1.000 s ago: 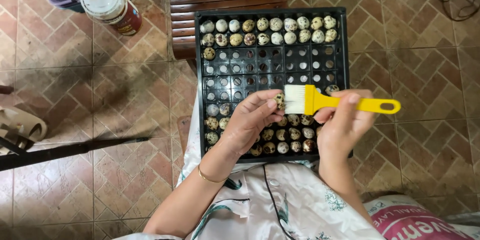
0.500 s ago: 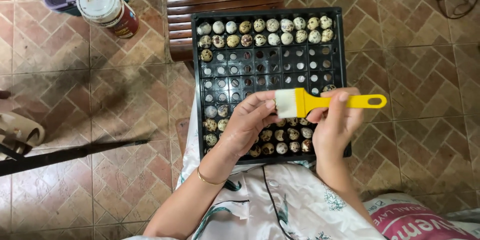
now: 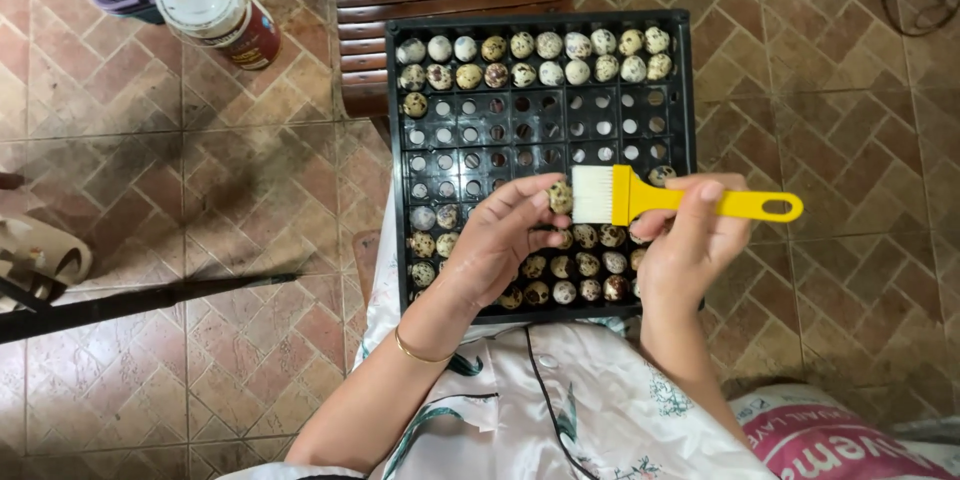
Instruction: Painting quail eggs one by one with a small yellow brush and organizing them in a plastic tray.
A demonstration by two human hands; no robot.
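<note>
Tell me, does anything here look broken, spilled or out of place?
Nothing stands out. The black tray sits straight, its speckled eggs lie in neat rows, and none looks cracked. The left hand holds one egg against the yellow brush in the right hand.

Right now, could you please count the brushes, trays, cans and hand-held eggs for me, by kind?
brush: 1, in the right hand
egg: 1, in the left hand
tray: 1
can: 1
Total: 4
</note>
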